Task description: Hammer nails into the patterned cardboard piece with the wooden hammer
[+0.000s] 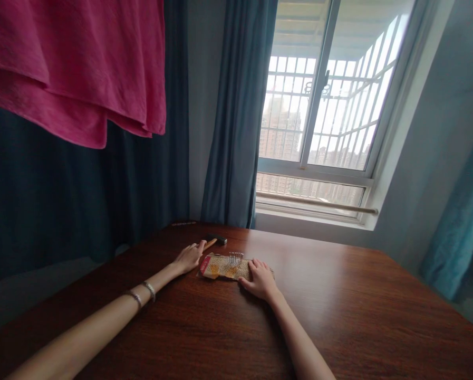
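My left hand (pixel 189 257) is closed around the wooden handle of a hammer (pixel 210 244). The dark hammer head rests near the table's far left, beyond a flat board (pixel 220 267). That board has a speckled, patterned surface with a red patch at its left end and orange-yellow spots. From it a row of several thin metal nails (pixel 235 258) stands upright. Flat over the board's right end lies my right hand (pixel 260 279), fingers stretched out and thumb apart along the near edge. The fingers hide that end of the board.
Beneath everything is a brown wooden table (pixel 339 311). Blue curtains (pixel 232 116) hang behind its far edge, beside a barred window (pixel 319 105). A pink cloth (pixel 81 68) hangs at upper left. Small pale objects (pixel 183 223) lie at the table's far left corner.
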`<state>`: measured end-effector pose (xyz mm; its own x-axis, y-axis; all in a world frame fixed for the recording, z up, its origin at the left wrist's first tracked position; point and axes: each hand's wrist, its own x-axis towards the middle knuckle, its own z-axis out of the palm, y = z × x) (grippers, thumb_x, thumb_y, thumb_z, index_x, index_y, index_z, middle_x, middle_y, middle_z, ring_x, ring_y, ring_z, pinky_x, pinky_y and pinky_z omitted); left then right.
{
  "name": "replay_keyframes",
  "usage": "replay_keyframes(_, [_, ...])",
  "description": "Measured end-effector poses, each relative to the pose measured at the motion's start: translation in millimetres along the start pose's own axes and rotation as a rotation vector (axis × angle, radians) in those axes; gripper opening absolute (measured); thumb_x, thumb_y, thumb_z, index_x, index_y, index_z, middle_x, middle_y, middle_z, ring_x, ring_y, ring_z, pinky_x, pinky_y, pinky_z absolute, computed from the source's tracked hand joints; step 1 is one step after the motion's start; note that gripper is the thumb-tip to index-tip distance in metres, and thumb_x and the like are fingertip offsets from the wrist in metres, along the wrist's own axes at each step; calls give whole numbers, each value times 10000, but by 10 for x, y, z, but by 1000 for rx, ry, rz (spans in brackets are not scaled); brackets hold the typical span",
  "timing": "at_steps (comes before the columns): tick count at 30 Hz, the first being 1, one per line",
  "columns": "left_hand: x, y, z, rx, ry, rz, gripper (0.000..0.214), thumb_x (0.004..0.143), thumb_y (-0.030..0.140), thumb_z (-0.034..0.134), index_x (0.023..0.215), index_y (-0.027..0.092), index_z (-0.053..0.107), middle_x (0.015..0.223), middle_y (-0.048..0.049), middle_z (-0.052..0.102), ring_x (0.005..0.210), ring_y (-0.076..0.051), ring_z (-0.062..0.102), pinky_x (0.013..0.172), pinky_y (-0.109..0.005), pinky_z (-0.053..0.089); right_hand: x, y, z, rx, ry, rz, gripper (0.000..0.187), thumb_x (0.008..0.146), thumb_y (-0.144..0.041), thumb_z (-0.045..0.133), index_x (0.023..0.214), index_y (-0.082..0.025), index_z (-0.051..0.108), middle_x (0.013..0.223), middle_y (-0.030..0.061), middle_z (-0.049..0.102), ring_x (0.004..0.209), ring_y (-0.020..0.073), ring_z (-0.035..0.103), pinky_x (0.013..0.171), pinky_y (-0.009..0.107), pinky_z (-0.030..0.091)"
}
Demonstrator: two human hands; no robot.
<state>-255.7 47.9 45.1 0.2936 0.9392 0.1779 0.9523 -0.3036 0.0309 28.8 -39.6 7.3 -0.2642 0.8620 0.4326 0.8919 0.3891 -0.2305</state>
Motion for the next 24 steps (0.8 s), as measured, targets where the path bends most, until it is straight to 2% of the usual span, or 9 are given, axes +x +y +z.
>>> replay_keyframes(4, [69, -25, 3, -62, 32, -3, 433, 753, 180, 466, 1186, 200, 473, 984, -98, 612, 963, -259, 561, 827, -366, 399, 14, 76, -15, 42, -34, -14, 544, 732, -571, 493, 1137, -207, 516, 1210, 109, 516, 1130, 250, 441, 960, 359, 283])
replay_keyframes(7, [129, 30, 66, -187, 180, -6, 315, 714, 138, 462, 994, 177, 602, 979, -84, 622, 962, -245, 550, 852, -365, 391, 26, 148, -12, 74, -46, -4, 570, 711, -572, 526, 1160, -220, 514, 1266, 107, 483, 1170, 256, 411, 982, 364, 262])
replay_keyframes(9, [152, 158, 129, -389, 278, -24, 263, 715, 142, 445, 898, 150, 634, 956, -79, 635, 916, -214, 566, 833, -328, 412, 34, 198, -9, 96, -43, 1, 549, 702, -575, 537, 1125, -224, 540, 1256, 101, 492, 1165, 253, 417, 982, 361, 269])
replay_keyframes(10, [155, 246, 166, -518, 281, -32, 252, 727, 167, 441, 877, 140, 642, 913, -74, 647, 860, -198, 582, 793, -306, 434, 37, 221, -8, 107, -40, 4, 535, 699, -574, 542, 1106, -226, 552, 1248, 99, 496, 1157, 250, 424, 978, 358, 278])
replay_keyframes(12, [151, 442, 247, -750, 209, 20, 262, 734, 236, 462, 878, 131, 655, 850, -61, 667, 797, -186, 599, 741, -283, 456, 40, 256, -7, 123, -30, 13, 530, 693, -566, 555, 1099, -226, 557, 1248, 100, 491, 1150, 245, 429, 972, 351, 292])
replay_keyframes(14, [145, 618, 332, -841, 166, 80, 286, 714, 287, 502, 879, 122, 668, 840, -61, 677, 763, -181, 602, 716, -270, 460, 38, 271, -13, 124, -13, 16, 554, 685, -557, 570, 1129, -226, 542, 1273, 106, 464, 1175, 248, 399, 976, 354, 292])
replay_keyframes(18, [174, 780, 475, -824, 163, 119, 324, 701, 352, 525, 861, 120, 686, 817, -67, 685, 733, -181, 597, 689, -265, 447, 17, 240, -51, 72, 45, -15, 542, 684, -537, 583, 1133, -236, 532, 1298, 99, 428, 1223, 258, 306, 972, 376, 293])
replay_keyframes(24, [272, 776, 560, -730, 178, 53, 314, 687, 359, 539, 858, 143, 690, 740, -50, 674, 677, -171, 589, 641, -256, 424, 41, 143, -36, 3, 89, -7, 401, 739, -408, 552, 1106, -249, 541, 1144, 71, 544, 1057, 228, 437, 908, 354, 332])
